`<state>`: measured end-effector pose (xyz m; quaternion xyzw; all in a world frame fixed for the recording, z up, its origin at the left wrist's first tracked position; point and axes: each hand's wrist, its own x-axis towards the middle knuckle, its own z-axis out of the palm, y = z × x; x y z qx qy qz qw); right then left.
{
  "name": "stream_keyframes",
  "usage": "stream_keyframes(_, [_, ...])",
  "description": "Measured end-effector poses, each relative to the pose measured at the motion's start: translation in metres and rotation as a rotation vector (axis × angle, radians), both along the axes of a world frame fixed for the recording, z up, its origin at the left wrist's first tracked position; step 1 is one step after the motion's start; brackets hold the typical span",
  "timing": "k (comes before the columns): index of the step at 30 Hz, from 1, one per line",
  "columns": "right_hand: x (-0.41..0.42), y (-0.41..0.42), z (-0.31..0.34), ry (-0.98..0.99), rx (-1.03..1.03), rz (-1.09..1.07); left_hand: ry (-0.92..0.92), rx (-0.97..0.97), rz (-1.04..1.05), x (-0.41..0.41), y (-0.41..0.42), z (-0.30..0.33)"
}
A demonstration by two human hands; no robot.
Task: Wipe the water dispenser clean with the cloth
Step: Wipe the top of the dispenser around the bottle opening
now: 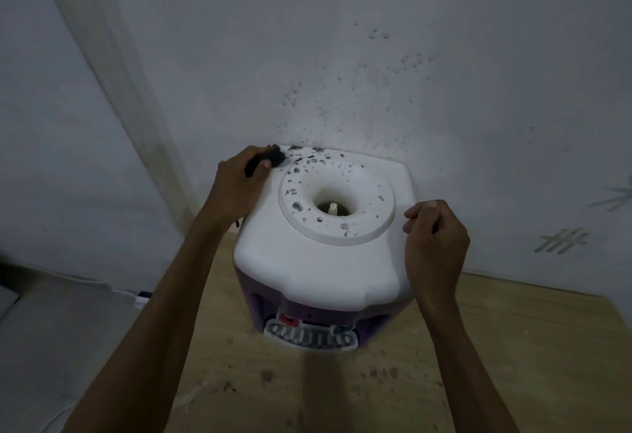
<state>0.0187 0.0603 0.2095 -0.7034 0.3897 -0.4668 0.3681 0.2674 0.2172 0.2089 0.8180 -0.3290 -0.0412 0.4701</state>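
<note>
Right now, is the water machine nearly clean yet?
Not yet. The front of the water dispenser's white top looks clean. The left hand grips the dark cloth at the back-left corner, while the right hand rests at the right edge. Dark spots on the ring and back edge are left.

Dim, bluish, soft light w/ faint shadows; wide-angle bends edges; slight blur, grainy; no glare.
</note>
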Motion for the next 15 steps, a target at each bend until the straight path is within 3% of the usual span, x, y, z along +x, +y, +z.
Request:
stream_keyframes(4, [0.000,-0.001,-0.001,-0.001,0.001,0.001,-0.046,-0.021,-0.024,-0.036,0.042,-0.004])
stream_keyframes(8, [0.001,-0.001,-0.001,-0.005,-0.008,0.008,0.020,0.015,-0.009,-0.072,0.087,-0.014])
stream_keyframes(10, [0.001,-0.001,-0.001,-0.002,-0.016,0.011,0.021,0.016,0.001,-0.069,0.085,-0.015])
stream_keyframes(15, [0.000,-0.001,0.000,-0.007,-0.014,0.011,-0.188,0.040,-0.048,-0.017,0.028,-0.006])
